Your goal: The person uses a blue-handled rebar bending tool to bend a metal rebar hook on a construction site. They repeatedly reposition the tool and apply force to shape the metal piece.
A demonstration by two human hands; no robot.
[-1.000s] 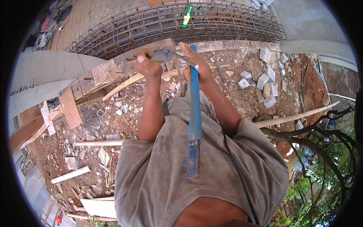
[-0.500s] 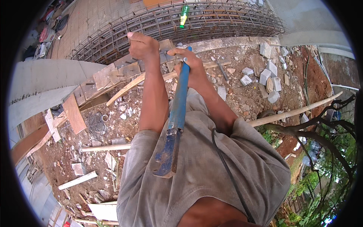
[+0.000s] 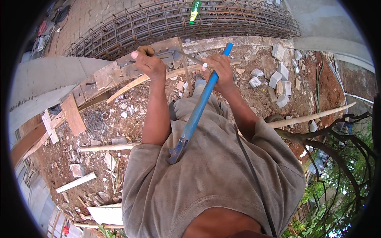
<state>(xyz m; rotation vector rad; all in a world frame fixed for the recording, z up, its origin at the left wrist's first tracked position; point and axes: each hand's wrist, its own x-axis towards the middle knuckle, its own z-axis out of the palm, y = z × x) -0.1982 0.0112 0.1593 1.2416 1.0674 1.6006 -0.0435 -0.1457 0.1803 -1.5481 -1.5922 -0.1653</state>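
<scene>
Item: one blue bar tool (image 3: pixel 200 107), long, with a hooked end (image 3: pixel 177 150). Location: aslant before the person's grey-brown shirt (image 3: pixel 230 170), hook at the near left, plain end at the far right.

Right hand (image 3: pixel 221 71): fingers curled about the bar's far part. The pale tip of a slim metal rod (image 3: pixel 192 58) showed just beside them; whether they also pinched it could not be told.

Left hand (image 3: pixel 151 65): at the plank (image 3: pixel 168 45), fingers bent, thumb raised. Whether they gripped anything there could not be told.

Condition of the work: judged part-way. The rod was in place at the plank's right end, slanting toward the right hand. The hook stood well apart from it, so the tool did not appear engaged. How much shaping the rod had received, and how much remained, could not be determined.

Also present: a tied steel-bar cage (image 3: pixel 238 23), far side, apparently assembled; a green bottle (image 3: pixel 194 14) upon it; pale blocks (image 3: pixel 283 71), right.
</scene>
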